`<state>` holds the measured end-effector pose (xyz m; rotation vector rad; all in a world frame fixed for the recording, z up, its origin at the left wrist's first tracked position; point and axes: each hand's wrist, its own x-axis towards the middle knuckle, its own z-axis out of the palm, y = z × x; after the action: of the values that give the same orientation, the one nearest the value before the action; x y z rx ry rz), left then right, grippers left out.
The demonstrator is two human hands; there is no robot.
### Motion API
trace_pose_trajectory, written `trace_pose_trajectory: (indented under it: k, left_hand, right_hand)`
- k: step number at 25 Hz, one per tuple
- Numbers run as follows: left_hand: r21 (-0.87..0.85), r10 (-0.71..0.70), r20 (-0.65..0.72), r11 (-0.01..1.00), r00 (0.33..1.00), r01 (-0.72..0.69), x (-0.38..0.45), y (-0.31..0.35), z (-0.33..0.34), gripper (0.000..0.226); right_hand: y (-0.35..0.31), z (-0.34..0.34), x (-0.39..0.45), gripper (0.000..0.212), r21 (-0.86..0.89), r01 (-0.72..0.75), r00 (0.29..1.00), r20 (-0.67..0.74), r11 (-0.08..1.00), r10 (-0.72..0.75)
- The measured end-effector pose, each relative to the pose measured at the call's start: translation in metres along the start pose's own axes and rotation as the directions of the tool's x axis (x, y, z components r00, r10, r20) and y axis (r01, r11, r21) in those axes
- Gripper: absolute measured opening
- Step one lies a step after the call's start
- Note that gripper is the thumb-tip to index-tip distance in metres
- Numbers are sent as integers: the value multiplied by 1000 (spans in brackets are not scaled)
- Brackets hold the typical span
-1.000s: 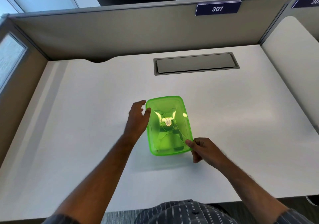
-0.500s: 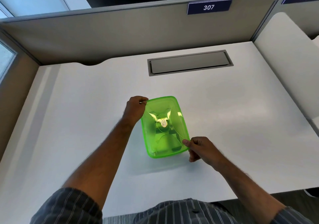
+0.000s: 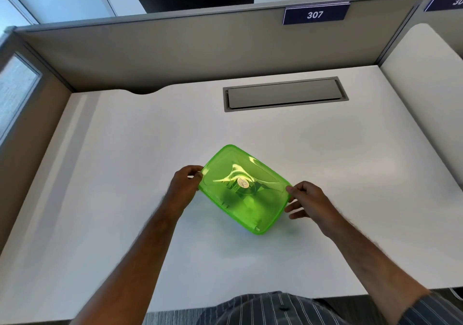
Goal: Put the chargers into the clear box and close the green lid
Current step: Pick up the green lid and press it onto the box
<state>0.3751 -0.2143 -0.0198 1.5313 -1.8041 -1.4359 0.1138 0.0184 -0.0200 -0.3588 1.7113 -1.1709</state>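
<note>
The green lid (image 3: 244, 189) covers the clear box, which sits turned diagonally in the middle of the white desk (image 3: 125, 174). Dark shapes show faintly through the lid; I cannot tell what they are. My left hand (image 3: 184, 187) pinches the lid's left edge with thumb and fingers. At the right corner, my right hand (image 3: 304, 199) grips the lid with thumb on top and fingers beside the box wall. The box body is almost wholly hidden under the lid.
A grey cable hatch (image 3: 285, 94) is set into the desk at the back. Beige partition walls (image 3: 175, 54) close the desk at the back and left, with a sign reading 307 (image 3: 315, 14). A neighbouring white desk (image 3: 426, 86) lies to the right.
The box with its lid has been turned clockwise from lengthwise to diagonal. Both hands moved with it: left hand to the left edge, right hand up to the right corner.
</note>
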Motion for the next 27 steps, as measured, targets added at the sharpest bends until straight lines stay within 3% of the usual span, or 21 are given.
trace_pose_trajectory:
  k: [6, 11, 16, 19, 27]
  left_hand:
    - [-78, -113, -1, 991, 994, 113, -55, -23, 3, 12]
    - [-134, -178, 8, 975, 984, 178, -85, -35, 14, 7]
    - [-63, -294, 177, 949, 939, 309, -89, -35, 18, 15]
    - [-69, -277, 114, 956, 954, 286, -69, -22, 20, 27]
    - [-163, -218, 12, 963, 976, 217, -16, 4, 32, 30]
  right_hand:
    - [-11, 0, 11, 20, -1, 67, 997, -27, 998, -67]
    - [-19, -1, 17, 30, -106, 123, 992, 3, 987, -123]
    - [-22, -1, 25, 30, -217, 149, 986, -35, 965, -160]
    - [-17, -2, 24, 20, -277, 125, 987, -64, 953, -148]
    - [-11, -11, 19, 31, -281, 68, 997, -16, 957, -75]
